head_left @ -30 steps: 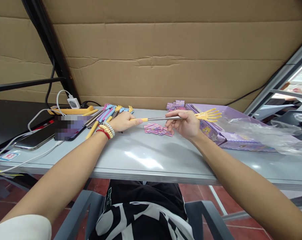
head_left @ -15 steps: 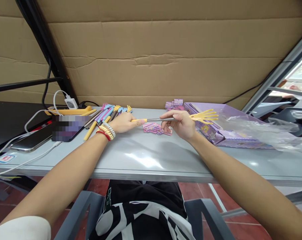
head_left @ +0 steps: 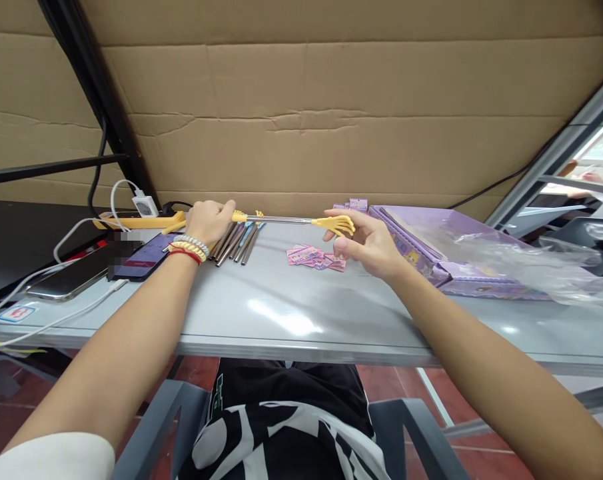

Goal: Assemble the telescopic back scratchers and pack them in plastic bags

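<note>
A back scratcher (head_left: 281,220) with a metal shaft and a yellow hand-shaped end is held level above the table. My left hand (head_left: 208,223) is closed around its yellow handle end. Around the yellow claw, the fingers of my right hand (head_left: 368,243) are spread apart; whether they touch it I cannot tell. Beneath my left hand lie several more back scratchers (head_left: 238,247), their metal shafts pointing toward me and partly hidden by the hand. Small pink and purple printed cards (head_left: 316,257) lie in a spread between my hands.
An open purple box (head_left: 441,267) with clear plastic bags (head_left: 526,250) stands on the right. More purple cards (head_left: 358,204) lie behind my right hand. On the left are two phones (head_left: 66,277), white cables and a yellow power strip (head_left: 126,221). A cardboard wall (head_left: 301,133) backs the table (head_left: 281,307).
My left hand has moved left and slightly up with the back scratcher, over the pile. The yellow claw has shifted left, from beyond my right hand to between its fingers, which have loosened.
</note>
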Demonstrator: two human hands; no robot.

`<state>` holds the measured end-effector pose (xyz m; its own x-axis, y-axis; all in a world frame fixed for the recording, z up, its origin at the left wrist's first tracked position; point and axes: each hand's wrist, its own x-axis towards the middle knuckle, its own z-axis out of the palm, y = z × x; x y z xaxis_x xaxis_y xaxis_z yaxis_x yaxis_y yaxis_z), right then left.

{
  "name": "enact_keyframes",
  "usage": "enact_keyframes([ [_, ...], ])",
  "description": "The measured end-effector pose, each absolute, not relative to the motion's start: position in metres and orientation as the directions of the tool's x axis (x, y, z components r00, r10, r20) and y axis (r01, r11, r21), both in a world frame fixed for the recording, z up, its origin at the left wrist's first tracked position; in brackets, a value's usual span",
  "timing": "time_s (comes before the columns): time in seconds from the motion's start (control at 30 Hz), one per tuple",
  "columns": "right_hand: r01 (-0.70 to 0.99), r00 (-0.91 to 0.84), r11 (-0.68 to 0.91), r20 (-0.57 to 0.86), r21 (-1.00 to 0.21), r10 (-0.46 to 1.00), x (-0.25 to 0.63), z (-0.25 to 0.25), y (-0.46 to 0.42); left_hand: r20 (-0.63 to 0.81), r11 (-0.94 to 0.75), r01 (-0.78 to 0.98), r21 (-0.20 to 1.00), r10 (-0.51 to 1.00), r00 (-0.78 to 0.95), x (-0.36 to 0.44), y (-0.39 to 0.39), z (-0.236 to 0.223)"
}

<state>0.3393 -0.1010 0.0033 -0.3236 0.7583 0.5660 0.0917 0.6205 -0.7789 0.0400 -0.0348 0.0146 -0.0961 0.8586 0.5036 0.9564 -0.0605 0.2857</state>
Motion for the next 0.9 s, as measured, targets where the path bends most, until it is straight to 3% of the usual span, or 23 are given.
enact_keyframes([
  [0.1, 0.178, -0.309, 0.589, 0.523, -0.788, 0.794, 0.342, 0.006, -0.100, 0.485, 0.000, 0.972, 0.236, 0.867, -0.118, 0.036, -0.033, 0.014],
  [0.2, 0.381, -0.345, 0.478, 0.359, -0.791, 0.867, 0.338, 0.005, -0.100, 0.460, -0.010, 0.989, 0.147, 0.886, -0.060, 0.040, -0.033, 0.014],
  [0.27, 0.541, -0.352, 0.452, 0.298, -0.709, 0.887, 0.334, 0.001, -0.099, 0.437, -0.029, 0.996, 0.085, 0.899, -0.011, 0.045, -0.034, 0.014],
  [0.37, 0.666, -0.365, 0.491, 0.328, -0.563, 0.871, 0.329, -0.004, -0.099, 0.396, -0.044, 0.999, 0.022, 0.918, 0.032, 0.051, -0.036, 0.014],
  [0.67, 0.604, -0.298, 0.512, 0.423, -0.611, 0.856, 0.324, -0.012, -0.099, 0.368, -0.048, 0.994, -0.095, 0.926, 0.080, 0.056, -0.038, 0.017],
  [0.9, 0.536, -0.275, 0.571, 0.511, -0.622, 0.814, 0.318, -0.008, -0.104, 0.395, -0.068, 0.993, -0.100, 0.913, 0.103, 0.072, -0.049, 0.023],
])
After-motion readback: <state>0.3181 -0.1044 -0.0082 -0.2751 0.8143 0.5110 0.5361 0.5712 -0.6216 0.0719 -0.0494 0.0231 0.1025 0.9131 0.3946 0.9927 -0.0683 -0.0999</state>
